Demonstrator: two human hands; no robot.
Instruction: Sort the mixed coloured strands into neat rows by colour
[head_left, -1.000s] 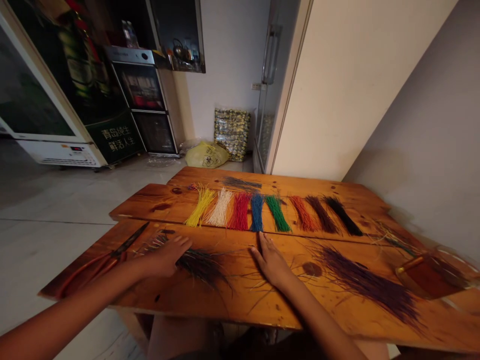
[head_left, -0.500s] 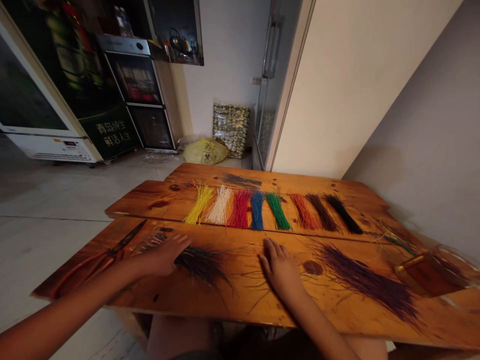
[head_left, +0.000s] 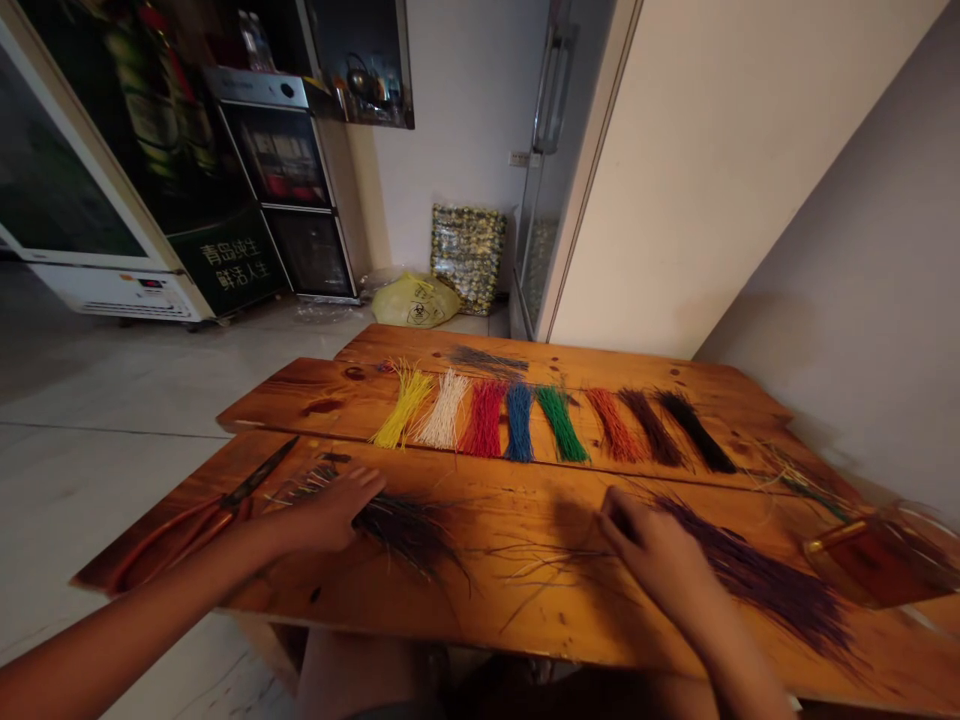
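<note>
Flat across a bundle of dark mixed strands (head_left: 409, 530) lies my left hand (head_left: 341, 508), its fingers stretched out over the strands. My right hand (head_left: 652, 540) is above the table, just left of a loose purple bundle of strands (head_left: 772, 570). Its fingers are curled into a pinch; what they hold, if anything, is too small to make out. Several thin loose strands (head_left: 551, 562) are scattered on the wood between my hands. Large red-handled scissors (head_left: 214, 515) lie left of the dark bundle, partly behind my left forearm.
On the wooden table (head_left: 480, 610), a row of strand bundles runs from yellow (head_left: 405, 405) to black (head_left: 697, 430). Grey strands (head_left: 489, 360) lie behind it. A glass mug of brown liquid (head_left: 874, 560) stands at the right, with mixed strands (head_left: 806, 480) beyond it.
My right hand has moved right, from lying spread over the loose strands to a pinch near the purple bundle. My left hand stays on the dark bundle. The view has shifted slightly.
</note>
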